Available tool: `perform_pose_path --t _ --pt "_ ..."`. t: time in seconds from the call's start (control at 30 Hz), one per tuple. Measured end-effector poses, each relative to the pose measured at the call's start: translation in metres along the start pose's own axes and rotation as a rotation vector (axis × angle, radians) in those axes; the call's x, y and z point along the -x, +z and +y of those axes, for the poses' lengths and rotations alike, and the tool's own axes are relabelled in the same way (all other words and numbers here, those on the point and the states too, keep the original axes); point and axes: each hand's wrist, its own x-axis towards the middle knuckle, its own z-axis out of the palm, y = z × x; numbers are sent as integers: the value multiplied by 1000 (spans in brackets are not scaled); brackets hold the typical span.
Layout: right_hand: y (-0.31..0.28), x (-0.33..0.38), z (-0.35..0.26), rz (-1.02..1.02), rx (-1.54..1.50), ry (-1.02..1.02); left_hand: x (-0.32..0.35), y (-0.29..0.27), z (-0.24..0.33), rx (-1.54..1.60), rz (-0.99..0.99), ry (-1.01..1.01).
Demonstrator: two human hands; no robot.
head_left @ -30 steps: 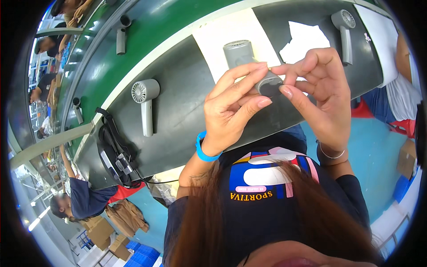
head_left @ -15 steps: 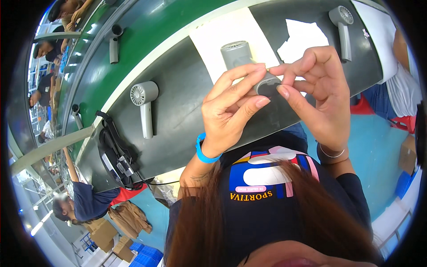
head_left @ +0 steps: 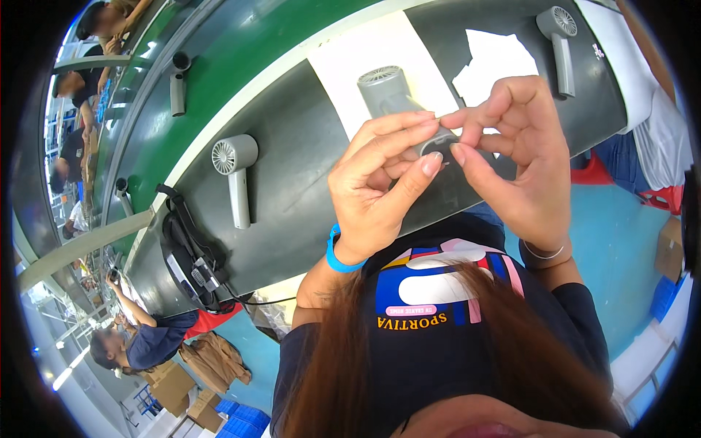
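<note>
We hold a grey hair dryer (head_left: 394,98) up in front of us, both hands meeting at the lower end of its handle. Our left hand (head_left: 380,186) curls around that end from below, thumb and forefinger pinched at it, a blue wristband (head_left: 337,255) on the wrist. Our right hand (head_left: 522,157) comes in from the other side, its fingertips (head_left: 458,152) pinched at the same spot, where a dark, rounded part (head_left: 436,150) shows between the two hands. Whether that part is a loose piece or fixed to the dryer we cannot tell; the fingers hide most of it.

Beyond our hands lies a white sheet (head_left: 365,62) on the dark bench (head_left: 292,175). To the left of our left hand a second hair dryer (head_left: 235,171) lies flat on the bench, and farther left sits a black device with cables (head_left: 191,263). Past our right hand a third hair dryer (head_left: 558,40) lies beside a crumpled white paper (head_left: 496,62).

We judge the work on the handle end to be under way and not finished: both hands are closed on it and the dryer has not been set down. The other two dryers lie untouched; nothing shows whether they are done or waiting.
</note>
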Motion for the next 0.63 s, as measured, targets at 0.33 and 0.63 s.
perform_pose_path --t 0.33,0.63 --pt "1 2 -1 2 6 9 -1 2 3 153 7 -60" --pt "2 4 -2 -4 27 52 1 2 -5 71 12 14"
